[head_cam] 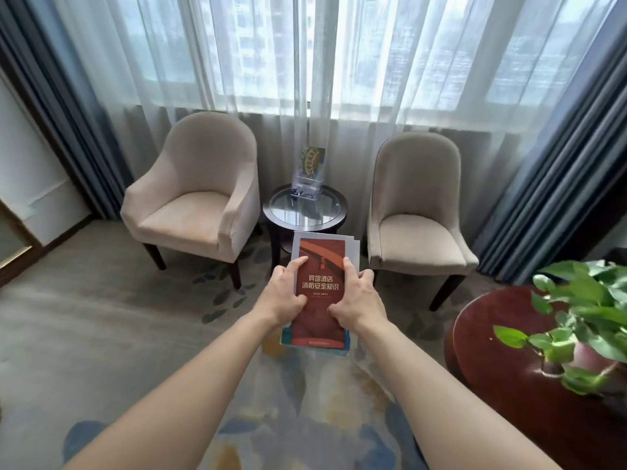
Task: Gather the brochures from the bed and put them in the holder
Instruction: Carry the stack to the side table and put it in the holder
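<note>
Head view shows the left hand point(284, 293) and right hand point(356, 298) gripping a stack of brochures point(319, 286) from either side, thumbs on the red cover, out over the carpet. The clear holder point(307, 184) stands well ahead on the round side table point(334, 217), between two armchairs, and seems to hold one leaflet already, though glare blurs it. The person would do well to square the slightly fanned edges before stepping closer and sliding the stack in upright.

brochures point(319, 283): red-orange cover, white lettering
chairs point(193, 205): beige
curtains point(556, 171): blue-grey
carpet point(101, 334): grey, blue and yellow patches
plant point(583, 300): green
</note>
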Available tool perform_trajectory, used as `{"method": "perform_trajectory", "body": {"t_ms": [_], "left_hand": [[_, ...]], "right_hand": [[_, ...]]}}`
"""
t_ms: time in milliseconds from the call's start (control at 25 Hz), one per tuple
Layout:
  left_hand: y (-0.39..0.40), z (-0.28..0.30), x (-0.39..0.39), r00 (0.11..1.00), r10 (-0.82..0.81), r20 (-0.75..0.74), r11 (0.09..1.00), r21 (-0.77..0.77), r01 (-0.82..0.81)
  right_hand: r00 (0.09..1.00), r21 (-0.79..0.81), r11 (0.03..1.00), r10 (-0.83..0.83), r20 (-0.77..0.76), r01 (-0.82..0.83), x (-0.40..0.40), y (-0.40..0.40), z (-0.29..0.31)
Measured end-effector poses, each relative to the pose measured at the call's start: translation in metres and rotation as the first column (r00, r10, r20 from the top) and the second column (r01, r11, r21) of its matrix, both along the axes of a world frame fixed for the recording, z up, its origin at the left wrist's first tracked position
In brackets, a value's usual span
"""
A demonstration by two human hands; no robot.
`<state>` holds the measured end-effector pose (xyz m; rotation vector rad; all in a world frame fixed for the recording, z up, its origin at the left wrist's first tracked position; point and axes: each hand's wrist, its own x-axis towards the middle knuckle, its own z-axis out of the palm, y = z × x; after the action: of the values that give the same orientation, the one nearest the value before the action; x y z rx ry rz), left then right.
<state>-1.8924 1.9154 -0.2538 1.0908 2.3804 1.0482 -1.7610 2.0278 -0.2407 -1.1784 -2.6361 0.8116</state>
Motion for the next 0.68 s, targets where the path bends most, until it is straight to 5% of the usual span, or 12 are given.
{"method": "perform_trajectory", "body": {"t_ms": [680], "left_hand": [[0.186, -0.012, -0.226, 0.998, 0.020, 0.059, 0.999, -0.026, -0.019]], "right_hand": [[0.997, -0.043, 0.997, 0.062, 0.046, -0.060, -0.230, 0.194, -0.008]]}}
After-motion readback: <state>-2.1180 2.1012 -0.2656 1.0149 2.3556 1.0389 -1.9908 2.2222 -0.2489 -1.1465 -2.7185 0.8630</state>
